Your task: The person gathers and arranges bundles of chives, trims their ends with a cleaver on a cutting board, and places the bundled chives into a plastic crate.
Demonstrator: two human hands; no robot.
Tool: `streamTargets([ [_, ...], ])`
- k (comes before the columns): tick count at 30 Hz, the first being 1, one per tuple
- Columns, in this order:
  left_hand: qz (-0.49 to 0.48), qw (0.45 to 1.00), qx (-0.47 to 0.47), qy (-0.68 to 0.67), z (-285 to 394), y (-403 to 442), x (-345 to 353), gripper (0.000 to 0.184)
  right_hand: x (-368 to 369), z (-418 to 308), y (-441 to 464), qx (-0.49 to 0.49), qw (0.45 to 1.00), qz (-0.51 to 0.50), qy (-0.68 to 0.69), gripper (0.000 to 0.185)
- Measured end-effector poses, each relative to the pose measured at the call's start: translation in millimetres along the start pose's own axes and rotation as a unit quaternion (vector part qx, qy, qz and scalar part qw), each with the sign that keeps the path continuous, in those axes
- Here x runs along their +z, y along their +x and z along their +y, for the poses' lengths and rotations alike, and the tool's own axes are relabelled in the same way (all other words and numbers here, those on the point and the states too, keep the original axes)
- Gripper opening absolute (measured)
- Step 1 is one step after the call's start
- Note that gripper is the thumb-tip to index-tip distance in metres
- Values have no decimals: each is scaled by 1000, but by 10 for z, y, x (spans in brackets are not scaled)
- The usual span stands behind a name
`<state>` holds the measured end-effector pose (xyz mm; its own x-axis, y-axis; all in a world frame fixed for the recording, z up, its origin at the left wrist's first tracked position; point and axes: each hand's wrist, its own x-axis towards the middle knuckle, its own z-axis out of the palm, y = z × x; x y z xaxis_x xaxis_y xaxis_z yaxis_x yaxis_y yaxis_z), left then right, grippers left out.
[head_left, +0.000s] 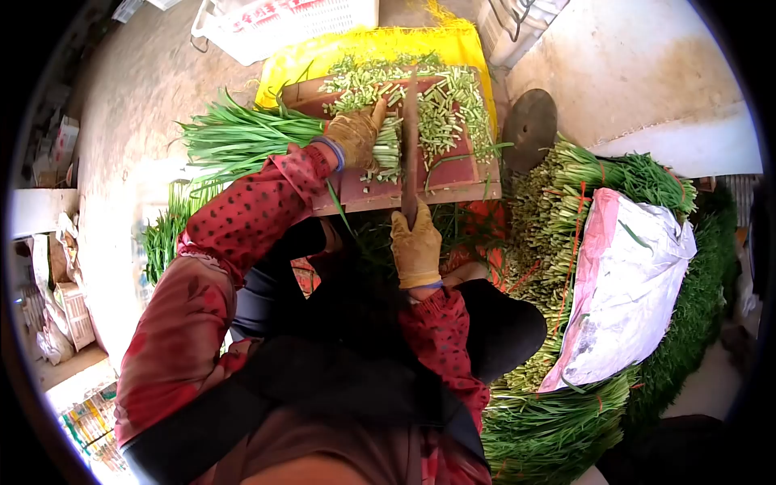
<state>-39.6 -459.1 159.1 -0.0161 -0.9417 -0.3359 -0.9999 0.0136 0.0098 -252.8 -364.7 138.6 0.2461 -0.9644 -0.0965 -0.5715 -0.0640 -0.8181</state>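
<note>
Both of my hands wear tan gloves. My left hand (356, 135) presses round a bundle of long green stalks (250, 133) lying on a reddish board (465, 171); its leaves spread to the left and its pale stems lie under my fingers. In my right hand (417, 245), at the board's near edge, is the handle of a long knife (411, 137). The blade points away from me, just right of the stem ends. Short cut stem pieces (440, 113) are scattered on the board's right and far parts.
Yellow sheeting (323, 55) lies under the board's far side, with a white basket (299, 28) beyond. A dark round disc (530, 129) is at the right. Tied stalk bundles (550, 218) and a white sack (626, 283) lie right of my legs.
</note>
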Motion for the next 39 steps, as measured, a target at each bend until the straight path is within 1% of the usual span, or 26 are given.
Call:
streamTargets([
  [1,-1,1000,-4,-2,0,29,12,121,-22,46,0,7,999,17,31,48],
  [3,4,1000,-25,4,24,46,69,119,-264,-181,-42,-18,998,47,38,44],
  [4,32,999,-21,-1,10,65,85,107,-302,-205,-78,-36,997,63,34,43],
  [5,29,999,-26,-5,3,95,94,107,-330,-218,-138,-52,995,78,30,42],
  [7,-36,999,-10,21,-25,183,73,87,-369,-241,-217,-44,997,55,22,42],
  [8,-24,998,5,56,-38,181,76,65,-381,-239,-241,-36,998,39,16,41],
  [9,-25,998,0,53,-47,180,80,65,-381,-220,-249,-38,999,34,15,41],
  [11,0,1000,4,-1,-27,118,-16,55,-354,-157,-265,19,999,-1,28,39],
  [12,-22,1000,-2,-3,-6,96,-76,52,-355,-94,-263,18,999,-6,26,39],
  [13,-24,1000,-7,-7,-39,118,-17,52,-334,-46,-238,30,999,-12,37,39],
  [15,31,999,13,-32,-56,153,78,52,-354,-16,-271,39,998,-25,45,39],
  [16,8,999,2,-47,-46,150,35,52,-399,-82,-295,41,998,-20,53,38],
  [17,6,999,-4,-52,-60,158,78,52,-445,-150,-309,44,997,-17,60,37],
  [19,39,998,19,-46,-77,177,109,51,-451,-168,-277,48,997,-31,53,35],
  [21,19,998,9,-61,-64,183,83,50,-366,-39,-241,30,999,-32,11,33],
  [23,-1,999,10,-43,-41,140,-18,49,-325,-14,-231,11,999,-28,-12,32],
  [25,1,999,9,-43,-26,149,5,49,-312,-64,-218,-3,999,-25,-36,31],
  [27,-20,999,-1,-43,-17,163,-16,49,-333,-215,-152,29,997,-57,-39,29],
  [31,-11,998,12,-56,-39,187,72,50,-497,-247,21,47,995,-87,-14,27],
  [33,-13,998,15,-55,-36,166,32,52,-635,-261,234,125,978,-168,-5,22],
  [34,-16,998,15,-57,-44,153,26,52,-586,-171,385,-51,973,-190,-119,23],
  [35,-6,998,18,-62,-45,142,13,53,-535,-79,538,-226,933,-159,-231,24],
  [36,3,997,21,-71,-5,120,16,54,-401,5,745,-355,874,-132,-305,27],
  [37,6,997,21,-71,13,116,41,54,-260,-186,865,-83,959,-234,-139,29],
  [38,31,997,17,-62,-5,128,78,54,-119,-380,987,200,960,-196,26,34],
  [39,55,997,11,-57,0,113,84,53,-113,-410,972,196,961,-193,27,34],
])
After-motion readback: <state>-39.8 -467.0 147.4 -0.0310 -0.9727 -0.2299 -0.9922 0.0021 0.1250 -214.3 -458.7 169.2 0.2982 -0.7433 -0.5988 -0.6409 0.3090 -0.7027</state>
